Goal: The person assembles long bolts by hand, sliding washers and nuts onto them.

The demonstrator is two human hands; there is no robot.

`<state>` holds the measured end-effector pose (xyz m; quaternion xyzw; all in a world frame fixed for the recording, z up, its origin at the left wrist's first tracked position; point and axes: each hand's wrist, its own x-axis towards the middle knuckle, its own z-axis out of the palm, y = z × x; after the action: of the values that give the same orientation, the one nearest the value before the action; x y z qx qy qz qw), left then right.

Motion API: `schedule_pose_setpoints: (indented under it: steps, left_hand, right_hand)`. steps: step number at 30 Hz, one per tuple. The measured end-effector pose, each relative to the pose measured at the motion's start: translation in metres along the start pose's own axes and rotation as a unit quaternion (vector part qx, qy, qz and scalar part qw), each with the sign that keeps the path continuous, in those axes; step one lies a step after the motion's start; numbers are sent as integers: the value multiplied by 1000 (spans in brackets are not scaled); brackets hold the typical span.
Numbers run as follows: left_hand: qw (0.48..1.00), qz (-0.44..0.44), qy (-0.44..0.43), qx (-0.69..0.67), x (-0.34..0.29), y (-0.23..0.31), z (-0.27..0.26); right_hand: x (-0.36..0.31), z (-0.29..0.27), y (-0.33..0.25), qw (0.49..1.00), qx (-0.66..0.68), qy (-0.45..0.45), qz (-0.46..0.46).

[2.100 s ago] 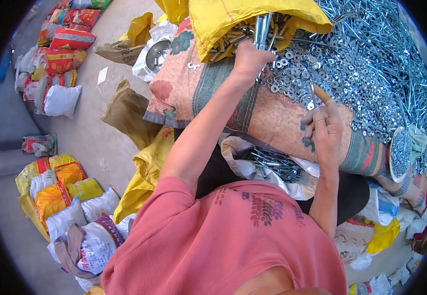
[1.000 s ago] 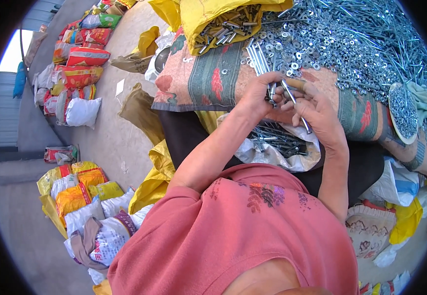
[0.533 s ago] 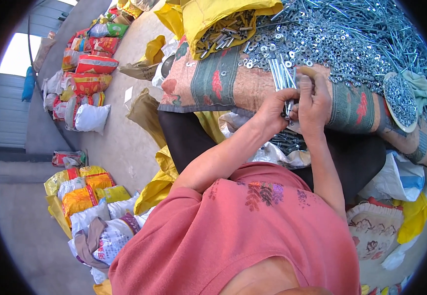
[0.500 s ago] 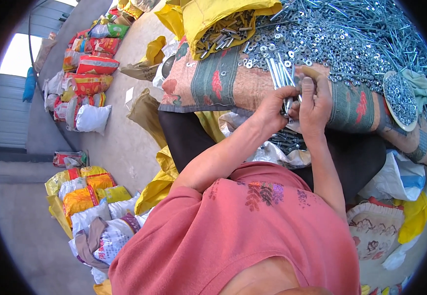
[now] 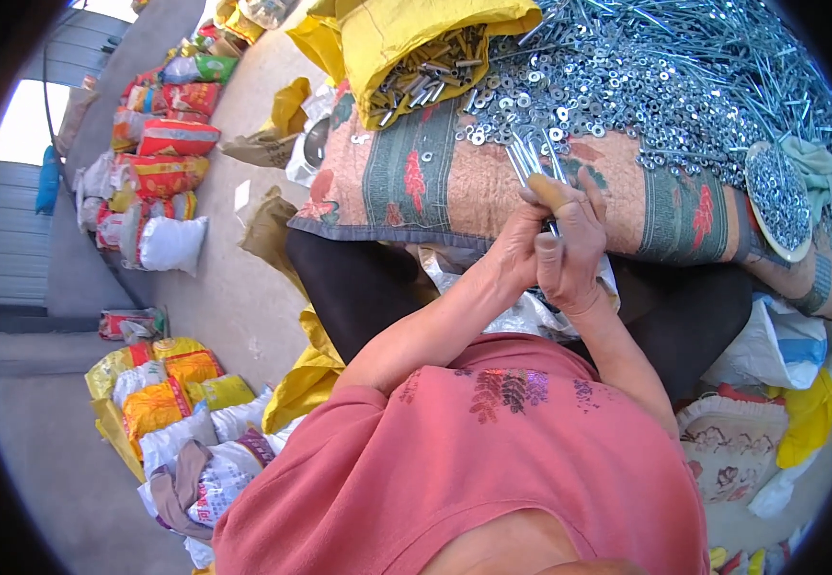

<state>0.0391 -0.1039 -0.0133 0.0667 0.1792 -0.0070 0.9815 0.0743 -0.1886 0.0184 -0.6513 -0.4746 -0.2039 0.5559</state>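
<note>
My left hand [image 5: 518,240] is closed around a bundle of long silver bolts [image 5: 527,161], whose ends stick out past the fingers toward the far left. Over the same bundle lies my right hand [image 5: 572,240], fingers bent around it and pressed against the left hand. The lower part of the bundle is hidden between both palms. Just beyond the hands, a heap of washers and nuts [image 5: 617,96] covers a patterned cloth [image 5: 488,196]. A yellow sack [image 5: 387,48] lies open at the far left of the cloth, with short metal sleeves [image 5: 440,72] inside.
Long metal rods [image 5: 741,48] are piled at the far right. An oval tray [image 5: 801,251] of small metal parts stands at the right edge. White plastic sacking [image 5: 531,316] lies between my legs. Several filled bags [image 5: 171,244] line the floor to the left.
Both hands have come slightly nearer, and the bolts now tilt more to the left. My right fingers have moved from the bundle's side to wrap over it.
</note>
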Motion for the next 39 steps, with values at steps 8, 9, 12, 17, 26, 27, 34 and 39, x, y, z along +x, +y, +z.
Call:
schedule_pose_setpoints:
  steps: [8, 9, 12, 17, 26, 27, 34, 39]
  left_hand:
    - [1000, 0, 23, 9, -13, 20, 26]
    - [997, 29, 52, 41, -14, 25, 26]
    - [998, 41, 52, 24, -16, 44, 14]
    - [997, -47, -49, -30, -20, 57, 3]
    - [992, -53, -7, 112, -34, 73, 2]
    - [990, -59, 4, 126, -35, 74, 3]
    - [982, -103, 3, 160, -31, 86, 3]
    - [978, -99, -10, 181, -32, 83, -1]
  right_hand:
    - [21, 10, 3, 1000, 0, 16, 27]
    - [28, 7, 0, 998, 11, 0, 59]
    - [43, -2, 34, 985, -78, -61, 142]
    - [38, -3, 93, 927, -335, -156, 62]
    - [39, -23, 94, 934, -252, -207, 148]
    - [43, -26, 90, 931, -249, -195, 183]
    - [53, -27, 96, 899, -340, -233, 147]
    - [50, -31, 115, 885, -379, -240, 120]
